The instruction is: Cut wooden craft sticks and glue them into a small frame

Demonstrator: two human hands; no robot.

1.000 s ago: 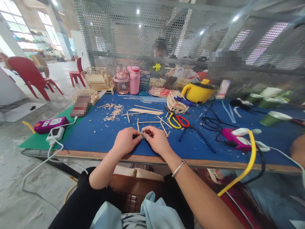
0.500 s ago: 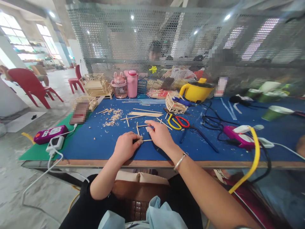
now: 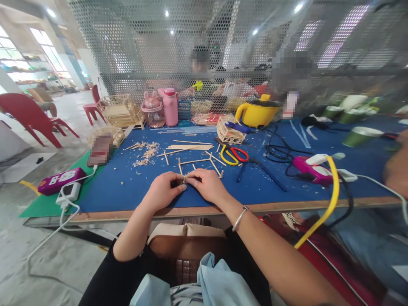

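On the blue table mat [image 3: 127, 193] lies a frame of thin wooden sticks [image 3: 196, 161]. My left hand [image 3: 165, 188] pinches the frame's near left corner between thumb and fingers. My right hand [image 3: 205, 183] meets it there, thumb and fingertips closed on the same corner; the exact grip is partly hidden. Beyond the frame is a pile of loose wooden sticks [image 3: 191, 147], with a short stick [image 3: 166, 157] to its left. Scissors with one yellow and one red handle [image 3: 230, 155] lie to the right, beside blue-handled pliers [image 3: 270, 177].
Wood scraps [image 3: 148, 153] are scattered at left. Along the back stand a pink bottle [image 3: 171, 108], a small wooden crate [image 3: 230, 131] and a yellow pot [image 3: 259, 112]. A purple power strip [image 3: 307, 170] with cables is at right. Behind a perforated screen [image 3: 143, 55] sits another person.
My right hand has come down from the far side of the stick frame to its near left corner, beside my left hand. The view has shifted slightly.
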